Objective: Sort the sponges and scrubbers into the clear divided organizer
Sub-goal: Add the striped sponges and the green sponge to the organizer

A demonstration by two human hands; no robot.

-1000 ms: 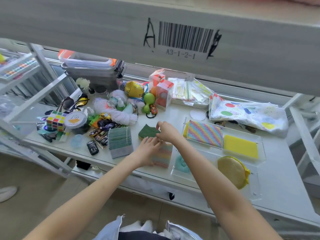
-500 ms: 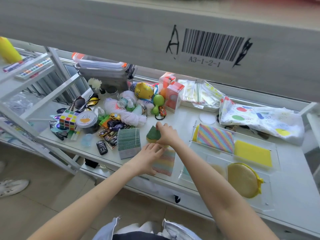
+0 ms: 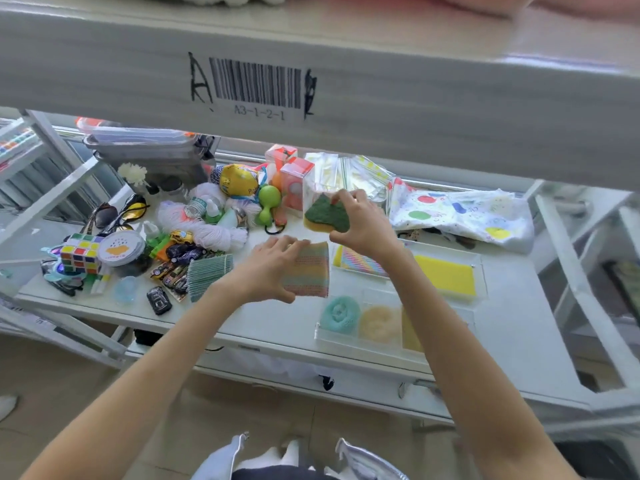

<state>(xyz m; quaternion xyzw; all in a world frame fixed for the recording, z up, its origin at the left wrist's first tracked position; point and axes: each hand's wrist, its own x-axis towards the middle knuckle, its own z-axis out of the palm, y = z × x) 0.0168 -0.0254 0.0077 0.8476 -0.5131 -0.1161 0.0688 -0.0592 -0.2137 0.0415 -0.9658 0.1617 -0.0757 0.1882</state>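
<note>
From the head camera, a green-topped scrubber sponge [image 3: 326,214] with a yellow underside is being held up off the table [image 3: 512,327] by the right hand [image 3: 363,226], pinched at its edges between the thumb and fingers [image 3: 341,199]. It is being carried above the middle of the table, near the back edge of the clear divided organizer [image 3: 479,268], and is not yet inside any compartment.

A pastel striped sponge cloth [image 3: 308,270] is being gripped by the left hand [image 3: 268,268] — the thumb is closed under its near edge and the fingers are laid over its left side. It is being kept just beside the organizer's left edge; whether it is resting on the table or lifted slightly cannot be told.

Inside the organizer, a rainbow-striped sponge [image 3: 362,263] is lying in the back left compartment and a yellow sponge [image 3: 446,275] in the back right one. Along the front edge, a teal round scrubber [image 3: 339,313] and a beige round scrubber [image 3: 379,323] are sitting side by side; the front right part is largely hidden by the right forearm.

For the step in hand, the green sponge is best being brought over a compartment with room left and lowered flat, green face up, so that the walls are not being caught by its corners. The pinch should be let go only once the sponge is being borne by the floor of the compartment. The clutter at the table's left end — toy cars, yarn, a puzzle cube [image 3: 80,252] — is best being left alone.
</note>
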